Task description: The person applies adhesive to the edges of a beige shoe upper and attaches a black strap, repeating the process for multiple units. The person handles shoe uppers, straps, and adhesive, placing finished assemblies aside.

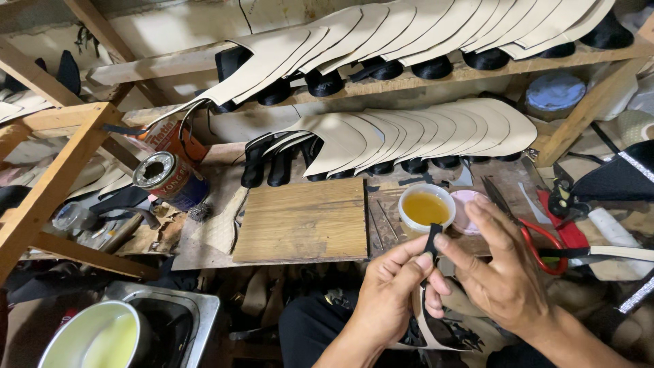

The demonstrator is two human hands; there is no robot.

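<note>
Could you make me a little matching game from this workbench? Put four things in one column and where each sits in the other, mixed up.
Things:
1. black strap
2. cup of amber liquid
3. red-handled scissors
4. wooden board

Places:
A. lying flat on the bench, left of the cup
B. pinched between the left hand and the right hand
C. on the bench just behind the hands
D. on the bench beside the right hand, blades pointing away

Pairs: 1-B, 2-C, 3-D, 4-A
</note>
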